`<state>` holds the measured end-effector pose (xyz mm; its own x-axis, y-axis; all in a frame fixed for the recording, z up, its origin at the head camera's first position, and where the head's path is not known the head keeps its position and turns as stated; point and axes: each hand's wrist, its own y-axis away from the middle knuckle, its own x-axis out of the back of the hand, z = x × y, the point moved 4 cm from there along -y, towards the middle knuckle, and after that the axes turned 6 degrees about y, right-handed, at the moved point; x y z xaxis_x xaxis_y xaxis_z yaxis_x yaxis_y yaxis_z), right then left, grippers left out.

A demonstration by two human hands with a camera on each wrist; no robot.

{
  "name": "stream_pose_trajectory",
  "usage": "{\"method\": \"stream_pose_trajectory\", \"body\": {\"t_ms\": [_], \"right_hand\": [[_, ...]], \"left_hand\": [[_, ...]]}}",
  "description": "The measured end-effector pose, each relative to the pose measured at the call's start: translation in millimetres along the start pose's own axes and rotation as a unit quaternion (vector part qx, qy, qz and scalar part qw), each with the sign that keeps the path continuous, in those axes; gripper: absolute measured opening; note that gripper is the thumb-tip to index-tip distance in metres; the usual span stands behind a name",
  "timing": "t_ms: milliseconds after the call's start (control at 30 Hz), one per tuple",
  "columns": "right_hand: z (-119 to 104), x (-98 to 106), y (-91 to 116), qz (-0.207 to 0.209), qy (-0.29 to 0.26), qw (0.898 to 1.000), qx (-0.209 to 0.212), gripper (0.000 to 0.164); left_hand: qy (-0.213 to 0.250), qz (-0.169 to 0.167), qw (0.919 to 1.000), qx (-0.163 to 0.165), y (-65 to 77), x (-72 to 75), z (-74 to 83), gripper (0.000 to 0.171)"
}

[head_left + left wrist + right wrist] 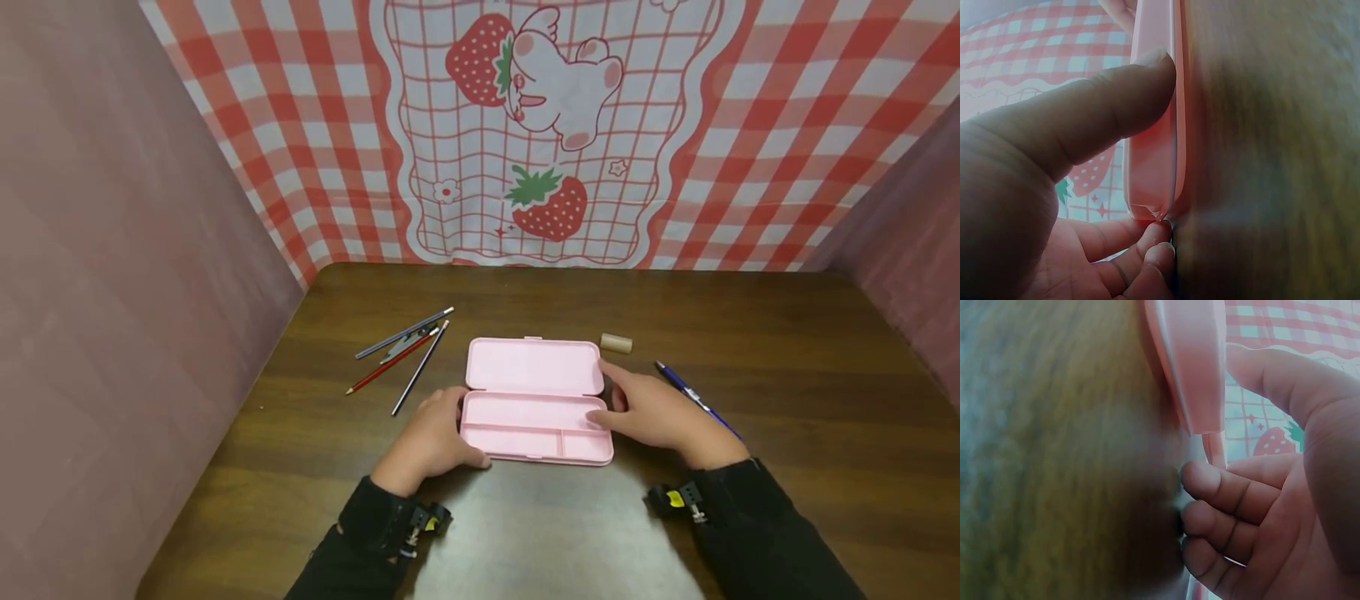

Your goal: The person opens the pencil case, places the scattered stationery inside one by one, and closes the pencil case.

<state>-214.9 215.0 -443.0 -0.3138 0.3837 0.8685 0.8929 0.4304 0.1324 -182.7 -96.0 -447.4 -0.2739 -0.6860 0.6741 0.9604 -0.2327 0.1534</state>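
Observation:
A pink pencil case (510, 410) lies open on the table, its lid (534, 367) folded back to the far side. Its base has one long compartment at the back and two of unequal length in front. My left hand (431, 437) grips the left end, with the thumb (1129, 94) against the near side and the fingers round the corner. At the right end, my right hand (660, 410) holds the case: the thumb lies over the base's rim and the index finger touches the lid's edge. The other right fingers (1216, 487) are bent beside the case.
Left of the case lie a red pencil (390, 363), two dark pencils, one a blue-grey pencil (401, 335), and a metal compass (408, 342). Beyond my right hand are a beige cylinder (617, 343) and a blue pen (693, 396). A checked cloth (337, 125) hangs behind the table.

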Motion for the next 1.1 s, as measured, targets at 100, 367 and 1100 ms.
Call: {"method": "stream_pose_trajectory", "body": {"t_ms": [100,367,1100], "right_hand": [[-1,1,1,0.001,-0.001,1.000,0.004,0.091],[-6,3,2,-0.006,-0.005,1.000,0.003,0.079],[-7,50,39,0.043,0.004,0.999,-0.032,0.075]], "left_hand": [[-0.002,-0.002,1.0000,-0.001,-0.1,-0.3,0.1,0.090],[-0.005,-0.006,1.0000,-0.004,-0.2,-0.3,-2.2,0.090],[0.004,-0.011,0.9999,0.008,-2.1,-2.3,-3.8,0.092]]}}
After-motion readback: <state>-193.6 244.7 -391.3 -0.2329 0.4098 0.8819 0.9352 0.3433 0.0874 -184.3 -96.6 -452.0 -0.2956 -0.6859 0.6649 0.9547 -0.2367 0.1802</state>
